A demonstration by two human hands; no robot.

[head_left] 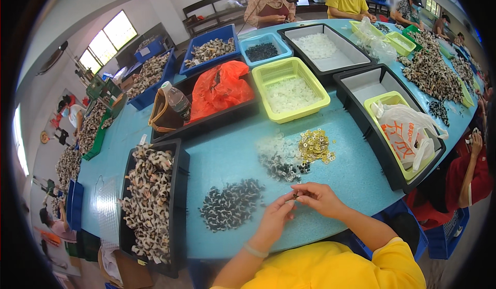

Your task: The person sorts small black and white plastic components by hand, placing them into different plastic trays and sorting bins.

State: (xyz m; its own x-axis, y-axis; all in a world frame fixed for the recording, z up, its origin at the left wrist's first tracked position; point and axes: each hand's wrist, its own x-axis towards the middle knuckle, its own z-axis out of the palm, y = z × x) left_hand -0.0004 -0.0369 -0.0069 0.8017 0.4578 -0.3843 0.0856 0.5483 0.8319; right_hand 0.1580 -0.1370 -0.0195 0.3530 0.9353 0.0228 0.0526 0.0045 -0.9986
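My left hand [276, 217] and my right hand [321, 200] meet above the table near its front edge, fingertips pinched together. Between them is a small dark part [294, 198], too small to name. Left of my hands lies a pile of small black-and-grey curved parts [232, 204]. Just beyond my fingers is a heap of small dark and clear pieces [280, 167], beside a pile of yellow, ring-like pieces [316, 147]. Whitish translucent pieces [279, 145] spread behind the dark ones.
A black bin of beige-and-black parts [150, 201] stands at left. Beyond are a black tray with a red plastic bag [219, 90] and bottle [176, 100], and a yellow-green basket [323, 103]. At right, a black tray [364, 121] holds a bagged basket. Other people sit around the table.
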